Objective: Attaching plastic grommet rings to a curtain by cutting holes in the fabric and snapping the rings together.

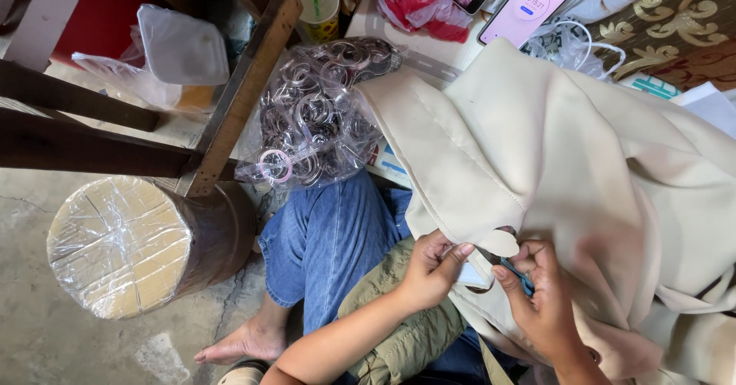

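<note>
Lower right of frame: left hand (433,266) pinching edge of beige fabric (552,162). Right hand (540,293) gripping small blue tool (520,275), just right of the pinched spot, pointing up-left toward it. Fabric spreading up and right from both hands.

The fabric (567,162) lies over both hands; bag of rings (318,116) beyond the left hand (431,268), stool (130,243) far left
</note>
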